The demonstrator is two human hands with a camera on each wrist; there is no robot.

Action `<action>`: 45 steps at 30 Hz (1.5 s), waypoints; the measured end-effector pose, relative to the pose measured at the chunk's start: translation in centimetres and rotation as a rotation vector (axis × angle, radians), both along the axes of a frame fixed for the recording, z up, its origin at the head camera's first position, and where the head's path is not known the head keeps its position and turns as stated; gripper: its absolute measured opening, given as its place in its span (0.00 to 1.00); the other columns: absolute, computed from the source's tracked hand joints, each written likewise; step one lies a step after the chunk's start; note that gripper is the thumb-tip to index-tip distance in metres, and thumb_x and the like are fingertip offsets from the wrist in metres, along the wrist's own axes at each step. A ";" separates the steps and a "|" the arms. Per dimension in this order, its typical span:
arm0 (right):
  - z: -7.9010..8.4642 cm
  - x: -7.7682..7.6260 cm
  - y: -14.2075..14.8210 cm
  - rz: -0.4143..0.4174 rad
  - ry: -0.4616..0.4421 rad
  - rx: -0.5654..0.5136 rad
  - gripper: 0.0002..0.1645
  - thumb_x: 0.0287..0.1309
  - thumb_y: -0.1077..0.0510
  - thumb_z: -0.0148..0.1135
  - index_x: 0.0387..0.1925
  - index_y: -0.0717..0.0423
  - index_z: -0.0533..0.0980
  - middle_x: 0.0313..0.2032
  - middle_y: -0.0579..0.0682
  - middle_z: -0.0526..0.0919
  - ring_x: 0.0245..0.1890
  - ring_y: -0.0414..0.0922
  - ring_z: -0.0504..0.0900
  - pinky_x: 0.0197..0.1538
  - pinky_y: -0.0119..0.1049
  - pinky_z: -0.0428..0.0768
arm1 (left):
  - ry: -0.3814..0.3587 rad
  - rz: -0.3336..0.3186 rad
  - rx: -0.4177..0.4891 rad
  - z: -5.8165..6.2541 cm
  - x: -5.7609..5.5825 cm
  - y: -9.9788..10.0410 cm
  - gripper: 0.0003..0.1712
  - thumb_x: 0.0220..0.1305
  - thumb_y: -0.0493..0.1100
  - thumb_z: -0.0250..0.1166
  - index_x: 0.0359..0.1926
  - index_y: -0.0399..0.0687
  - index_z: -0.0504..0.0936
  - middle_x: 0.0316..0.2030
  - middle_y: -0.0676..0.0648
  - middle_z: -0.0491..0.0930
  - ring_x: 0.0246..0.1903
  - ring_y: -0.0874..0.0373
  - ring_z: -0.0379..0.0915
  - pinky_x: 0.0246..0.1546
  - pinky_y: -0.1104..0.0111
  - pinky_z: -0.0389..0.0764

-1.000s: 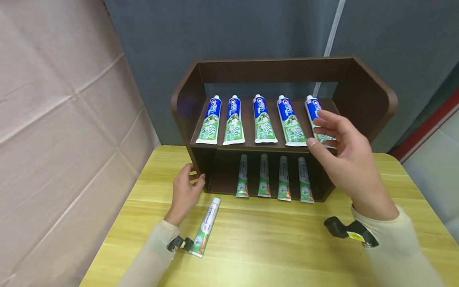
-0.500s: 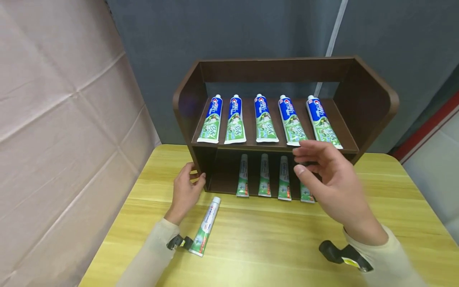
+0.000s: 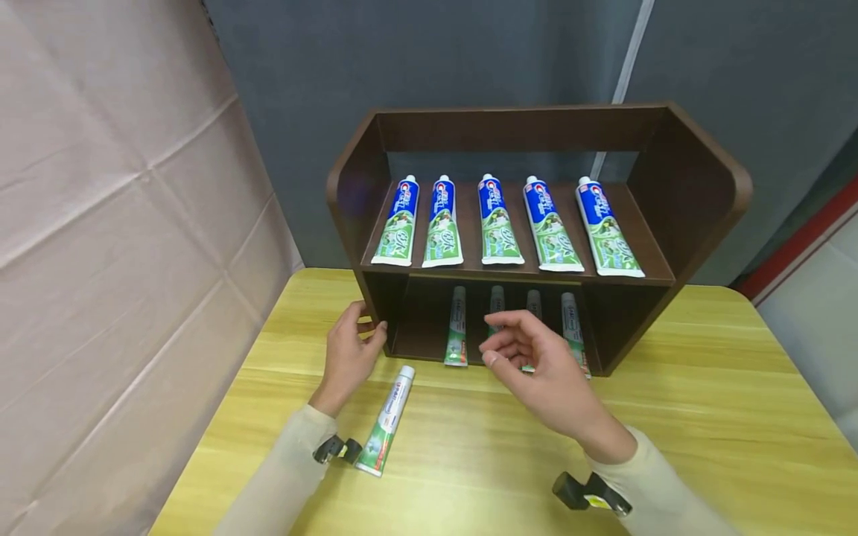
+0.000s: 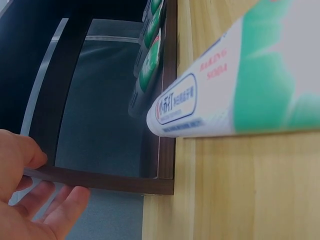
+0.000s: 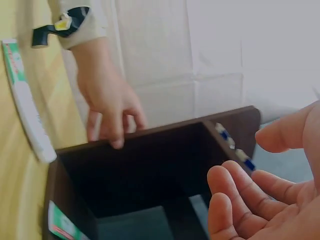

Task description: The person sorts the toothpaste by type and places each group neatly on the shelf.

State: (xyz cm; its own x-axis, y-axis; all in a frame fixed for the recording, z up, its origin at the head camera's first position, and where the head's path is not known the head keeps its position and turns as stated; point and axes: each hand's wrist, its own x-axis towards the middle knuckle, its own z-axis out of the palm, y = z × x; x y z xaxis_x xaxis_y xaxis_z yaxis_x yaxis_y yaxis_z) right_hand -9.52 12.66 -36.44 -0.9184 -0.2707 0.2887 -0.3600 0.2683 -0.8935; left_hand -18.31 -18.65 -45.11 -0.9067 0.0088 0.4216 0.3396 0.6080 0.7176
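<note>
A dark brown two-tier shelf [image 3: 523, 130] stands on the table. My left hand [image 3: 348, 357] grips the edge of its left side panel, thumb on one face and fingers on the other in the left wrist view. Beside that hand, a white and green toothpaste tube [image 3: 387, 424] lies on the table, cap toward the shelf. My right hand [image 3: 546, 376] hovers in front of the lower tier with loosely bent fingers, holding nothing. It partly covers the row of white and green toothpaste tubes [image 3: 456, 331] there. Several blue and green toothpaste tubes [image 3: 500, 227] lie on the upper tier.
The wooden table [image 3: 482, 476] extends in front of and beside the shelf. A pale cloth wall [image 3: 134, 246] rises on the left, and a dark grey partition [image 3: 469, 59] stands behind. A red strip [image 3: 798, 242] shows at the right.
My right hand has moved down and left, from the rightmost upper tube to in front of the lower tier. The left hand has kept its hold on the side panel.
</note>
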 end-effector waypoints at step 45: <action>-9.8 0.8 -10.4 0.242 -0.221 0.133 0.23 0.68 0.58 0.66 0.63 0.55 0.77 0.38 0.43 0.88 0.32 0.36 0.84 0.39 0.29 0.84 | -0.009 0.016 -0.025 0.0 -0.1 0.0 0.18 0.70 0.38 0.69 0.58 0.41 0.77 0.52 0.39 0.84 0.45 0.42 0.89 0.41 0.56 0.94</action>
